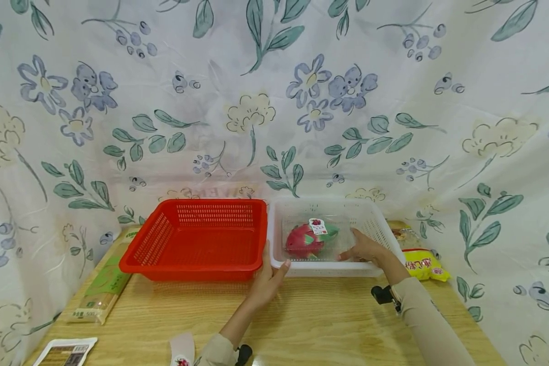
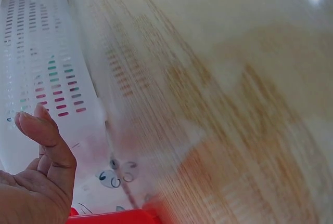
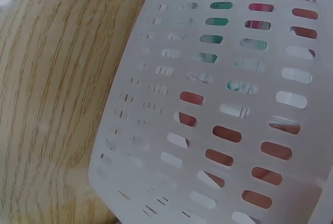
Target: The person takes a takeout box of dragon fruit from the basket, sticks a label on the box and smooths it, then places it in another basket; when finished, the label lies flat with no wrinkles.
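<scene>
A white perforated plastic basket (image 1: 334,271) stands just right of a red one (image 1: 206,249). Inside the white basket lies a clear plastic box (image 1: 343,236) holding a pink dragon fruit (image 1: 302,241) with green scales and a label. My right hand (image 1: 368,250) reaches over the front rim, thumb and forefinger spread at the box's right end. At the white basket's front left corner is my left hand (image 1: 265,284), its thumb by the rim and its fingers extended between the baskets. Through slots in the white basket (image 3: 244,146), the right wrist view shows skin and pink and green patches.
A green-labelled noodle pack (image 1: 105,284) lies at left, and another flat packet (image 1: 66,352) at front left. A label strip (image 1: 182,349) is near the front edge. A yellow snack bag (image 1: 424,264) sits at right. Floral cloth (image 1: 256,101) hangs behind the wooden table (image 1: 329,325).
</scene>
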`<state>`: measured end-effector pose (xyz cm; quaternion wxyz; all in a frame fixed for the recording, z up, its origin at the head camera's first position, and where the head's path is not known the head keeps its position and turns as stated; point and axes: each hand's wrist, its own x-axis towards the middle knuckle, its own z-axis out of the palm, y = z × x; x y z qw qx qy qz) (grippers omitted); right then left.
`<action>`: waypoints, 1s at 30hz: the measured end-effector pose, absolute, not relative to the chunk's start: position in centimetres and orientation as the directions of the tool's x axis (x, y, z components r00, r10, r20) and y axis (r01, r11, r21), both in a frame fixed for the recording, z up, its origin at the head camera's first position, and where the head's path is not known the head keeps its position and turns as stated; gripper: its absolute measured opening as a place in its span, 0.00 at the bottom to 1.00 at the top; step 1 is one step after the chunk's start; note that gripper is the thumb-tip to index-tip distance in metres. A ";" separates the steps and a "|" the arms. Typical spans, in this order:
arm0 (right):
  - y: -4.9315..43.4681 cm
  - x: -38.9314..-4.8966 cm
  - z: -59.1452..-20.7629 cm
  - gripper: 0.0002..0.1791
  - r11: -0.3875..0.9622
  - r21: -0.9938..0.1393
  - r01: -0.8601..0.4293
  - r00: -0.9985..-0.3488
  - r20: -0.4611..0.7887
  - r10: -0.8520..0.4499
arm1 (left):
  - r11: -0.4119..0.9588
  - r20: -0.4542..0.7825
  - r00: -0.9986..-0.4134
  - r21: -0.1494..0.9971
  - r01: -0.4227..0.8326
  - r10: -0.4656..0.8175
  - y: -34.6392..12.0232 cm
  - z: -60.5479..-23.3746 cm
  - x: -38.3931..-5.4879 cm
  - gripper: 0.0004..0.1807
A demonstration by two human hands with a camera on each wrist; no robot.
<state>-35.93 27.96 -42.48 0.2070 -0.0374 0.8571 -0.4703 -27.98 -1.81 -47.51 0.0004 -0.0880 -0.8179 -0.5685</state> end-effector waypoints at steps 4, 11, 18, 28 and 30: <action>28.0 -35.8 -42.6 0.64 0.575 -0.809 0.125 -0.916 -0.316 -0.246 | 0.341 0.098 -0.985 0.929 0.142 0.143 -1.8 -47.5 -27.9 0.50; 27.9 -35.9 -42.8 0.60 0.576 -0.812 0.096 -0.920 -0.293 -0.259 | 0.335 0.091 -0.985 0.933 0.135 0.145 -1.6 -47.5 -27.8 0.50; 27.8 -35.9 -42.2 0.60 0.618 -0.782 0.078 -0.927 -0.284 -0.244 | 0.265 0.091 -0.986 0.956 0.126 0.137 -1.4 -47.3 -28.0 0.49; 27.6 -35.8 -40.8 0.64 0.634 -0.773 0.013 -0.921 -0.256 -0.293 | 0.117 -0.018 -0.976 0.993 0.008 0.218 -2.4 -45.5 -27.8 0.50; 27.6 -35.9 -40.6 0.61 0.633 -0.774 -0.032 -0.922 -0.222 -0.318 | 0.135 -0.030 -0.970 0.991 0.002 0.242 -3.0 -44.9 -27.9 0.49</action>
